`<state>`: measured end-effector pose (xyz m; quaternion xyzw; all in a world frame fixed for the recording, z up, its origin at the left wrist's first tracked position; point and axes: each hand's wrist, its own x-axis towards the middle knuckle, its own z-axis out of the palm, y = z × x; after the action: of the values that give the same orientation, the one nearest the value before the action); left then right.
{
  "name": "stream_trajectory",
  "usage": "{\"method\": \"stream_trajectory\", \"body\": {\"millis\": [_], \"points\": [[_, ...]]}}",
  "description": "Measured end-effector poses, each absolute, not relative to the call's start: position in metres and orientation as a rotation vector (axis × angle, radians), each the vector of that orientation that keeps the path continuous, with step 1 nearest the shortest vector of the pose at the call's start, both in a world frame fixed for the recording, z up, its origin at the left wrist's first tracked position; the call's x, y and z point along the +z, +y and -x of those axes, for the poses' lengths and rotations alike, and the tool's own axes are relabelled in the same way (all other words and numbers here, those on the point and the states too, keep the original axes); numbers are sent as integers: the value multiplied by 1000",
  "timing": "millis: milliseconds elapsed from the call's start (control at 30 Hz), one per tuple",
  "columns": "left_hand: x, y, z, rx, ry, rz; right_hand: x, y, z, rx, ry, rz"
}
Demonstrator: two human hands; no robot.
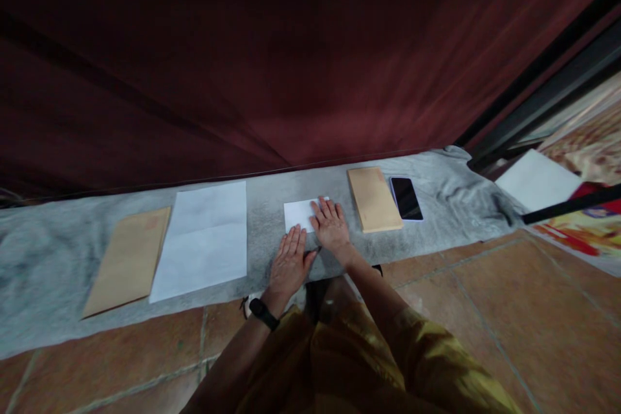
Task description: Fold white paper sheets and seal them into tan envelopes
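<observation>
Lying on the gray cloth (266, 204), over at the left, is a brown envelope (129, 255) with a bit of red print. Right next to it is a big white paper (206, 239), spread flat, with a faint line across its middle. Next comes a small white paper (295, 212), under the tips of the left hand's fingers and partly under the right hand. The left hand (290, 265) has a black band (263, 314) on its wrist. It is open and flat, its fingers straight and its thumb out to the side, not gripping anything. The right hand (330, 226) is open too, pressed flat on the right part of the paper. Then there is another brown envelope (374, 199), and just beside it, a dark phone (406, 198).
</observation>
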<state>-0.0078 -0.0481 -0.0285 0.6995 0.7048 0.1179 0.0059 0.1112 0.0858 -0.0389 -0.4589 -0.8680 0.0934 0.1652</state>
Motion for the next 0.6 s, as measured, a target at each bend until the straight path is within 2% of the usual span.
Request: {"method": "stream_trajectory", "body": {"millis": [600], "points": [[-25,-35,11,338,2083,-2286,-40,85,-113,270,-2466,1298]]}}
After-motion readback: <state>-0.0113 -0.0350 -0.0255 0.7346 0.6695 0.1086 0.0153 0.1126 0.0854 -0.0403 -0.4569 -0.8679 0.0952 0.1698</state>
